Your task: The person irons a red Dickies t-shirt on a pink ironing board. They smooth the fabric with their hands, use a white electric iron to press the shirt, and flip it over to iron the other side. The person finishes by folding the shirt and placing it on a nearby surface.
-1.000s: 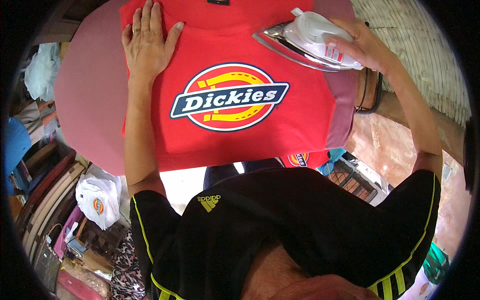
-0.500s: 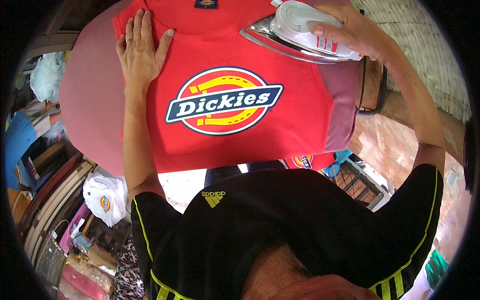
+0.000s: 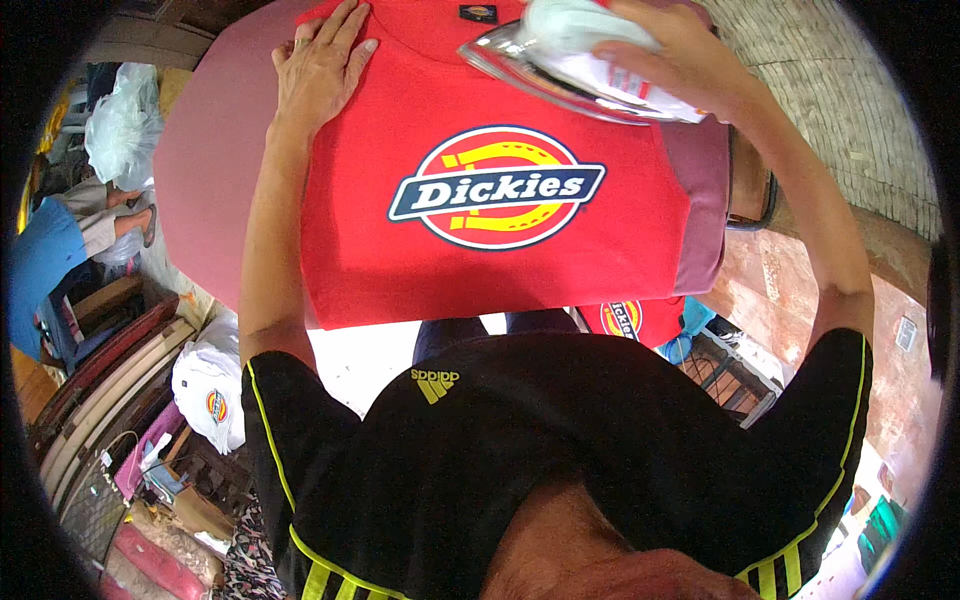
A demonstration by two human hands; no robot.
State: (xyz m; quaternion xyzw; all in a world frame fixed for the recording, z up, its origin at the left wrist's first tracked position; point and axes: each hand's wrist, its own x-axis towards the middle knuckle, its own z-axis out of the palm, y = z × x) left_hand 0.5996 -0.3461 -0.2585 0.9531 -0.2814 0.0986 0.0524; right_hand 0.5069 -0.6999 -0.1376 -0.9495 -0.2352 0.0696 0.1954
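Note:
A red shirt [image 3: 350,260] with a large yellow, white and dark blue printed emblem lies flat on a mauve padded table [image 3: 220,180]. My left hand [image 3: 322,70] rests flat on the shirt's upper left edge, beside the neckline, fingers stretched out. My right hand [image 3: 690,60] is wrapped round the handle of a white iron [image 3: 575,55] with a shiny metal base. The iron is on the upper right of the shirt, above the emblem, its tip pointing left toward the neckline. Motion blurs the iron slightly.
Another red garment [image 3: 625,320] shows below the table's near edge. White printed shirts [image 3: 205,395] in plastic sit at lower left, near stacked boards [image 3: 100,400]. A person in blue [image 3: 45,250] is at far left, by a plastic bag [image 3: 125,130]. A woven wall [image 3: 840,110] stands right.
The iron has slid left across the shirt, toward the neck label, in my right hand. My left hand stays near the same shoulder edge. The whole view has shifted somewhat.

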